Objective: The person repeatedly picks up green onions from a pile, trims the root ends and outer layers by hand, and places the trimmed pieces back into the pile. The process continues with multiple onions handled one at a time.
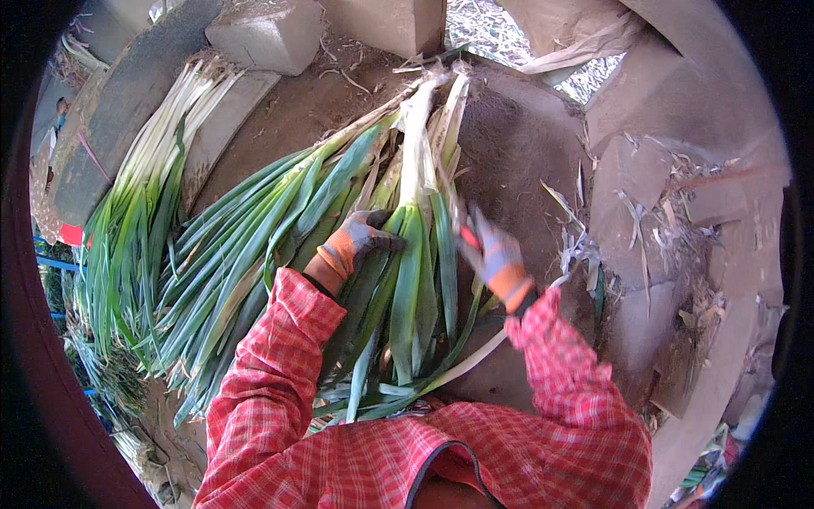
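Observation:
A large green onion [416,146] lies before me with its white shaft and roots pointing away and broad green leaves towards me. My left hand [362,240], in a grey and orange glove, grips it where the white turns to green. To its right, my right hand [495,251], in a matching glove, is closed around a red-handled tool [469,238]. Motion blurs this hand, and the tool's working end is not clear. A pile of untrimmed green onions [254,223] with dry outer leaves spreads beneath and left of my left hand.
Farther left, cleaned green onions [149,159] rest across a board [229,121] beside a dark curved rim [121,108]. Pale blocks [267,35] stand at the back. Peeled scraps [582,251] lie on the right, and whitish debris [486,32] shows beyond the back edge.

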Available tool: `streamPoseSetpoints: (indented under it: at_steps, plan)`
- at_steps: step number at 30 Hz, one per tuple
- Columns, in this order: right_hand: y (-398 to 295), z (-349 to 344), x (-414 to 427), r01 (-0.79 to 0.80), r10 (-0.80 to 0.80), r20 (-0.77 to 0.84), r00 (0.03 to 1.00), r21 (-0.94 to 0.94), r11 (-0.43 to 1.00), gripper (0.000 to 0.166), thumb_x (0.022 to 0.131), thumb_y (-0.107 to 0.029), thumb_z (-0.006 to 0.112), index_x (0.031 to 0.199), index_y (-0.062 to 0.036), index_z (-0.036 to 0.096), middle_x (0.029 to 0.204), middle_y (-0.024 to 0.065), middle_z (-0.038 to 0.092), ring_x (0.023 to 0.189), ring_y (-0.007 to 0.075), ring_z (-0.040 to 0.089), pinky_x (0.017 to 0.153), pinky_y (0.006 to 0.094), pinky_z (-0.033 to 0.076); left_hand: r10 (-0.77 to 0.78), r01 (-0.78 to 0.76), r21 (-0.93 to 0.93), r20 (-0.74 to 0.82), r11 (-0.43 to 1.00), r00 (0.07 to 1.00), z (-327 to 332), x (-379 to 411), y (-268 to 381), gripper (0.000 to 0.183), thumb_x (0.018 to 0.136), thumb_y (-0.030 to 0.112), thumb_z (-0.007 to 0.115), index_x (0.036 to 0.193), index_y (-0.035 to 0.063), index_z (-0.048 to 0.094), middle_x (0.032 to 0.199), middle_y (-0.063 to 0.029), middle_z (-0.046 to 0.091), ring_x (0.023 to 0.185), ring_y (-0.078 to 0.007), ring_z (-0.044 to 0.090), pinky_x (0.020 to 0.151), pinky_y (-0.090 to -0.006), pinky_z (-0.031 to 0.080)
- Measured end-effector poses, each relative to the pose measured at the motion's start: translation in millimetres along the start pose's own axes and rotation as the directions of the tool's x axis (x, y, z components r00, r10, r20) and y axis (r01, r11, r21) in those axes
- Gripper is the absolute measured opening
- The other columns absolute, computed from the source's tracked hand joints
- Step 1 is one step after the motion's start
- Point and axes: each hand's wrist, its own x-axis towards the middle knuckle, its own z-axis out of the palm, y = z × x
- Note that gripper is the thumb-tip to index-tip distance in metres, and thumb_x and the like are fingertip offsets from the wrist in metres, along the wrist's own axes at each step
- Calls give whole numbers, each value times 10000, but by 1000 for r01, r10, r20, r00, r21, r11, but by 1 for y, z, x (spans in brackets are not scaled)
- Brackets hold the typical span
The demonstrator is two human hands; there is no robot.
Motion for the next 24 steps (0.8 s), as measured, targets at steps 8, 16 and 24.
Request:
streamPoseSetpoints:
  at_steps: [8, 16, 24]
  plan:
    - [-64, -49, -98, -339, 353, -87, 932, 139, 930, 570, 835, -153, 623, 1345, -28, 401, 921, 201, 639, 796, 335, 645, 679, 387, 506, 129, -176, 546, 125, 819, 984, 35, -30, 11, 485, 662, 102, 768, 1097, -35, 606, 931, -73, 672, 790, -120, 601, 721, -283, 501]
    - [-98, -67, -117, -280, 300, -180, 937, 128, 951, 597, 821, -80, 615, 1367, -26, 381, 885, 208, 625, 760, 322, 637, 671, 370, 499, 39, -119, 414, 198, 902, 979, 60, -70, -17, 451, 605, 132, 784, 975, -58, 609, 820, -111, 647, 756, -149, 578, 702, -312, 476]
    - [-112, -61, -111, -161, 174, -201, 964, 79, 984, 554, 830, -112, 622, 1337, -22, 417, 922, 230, 622, 781, 354, 634, 669, 386, 494, -60, -248, 663, 406, 707, 912, 31, -154, -43, 513, 635, 251, 741, 1064, 8, 601, 958, -176, 646, 910, -273, 626, 814, -379, 480]
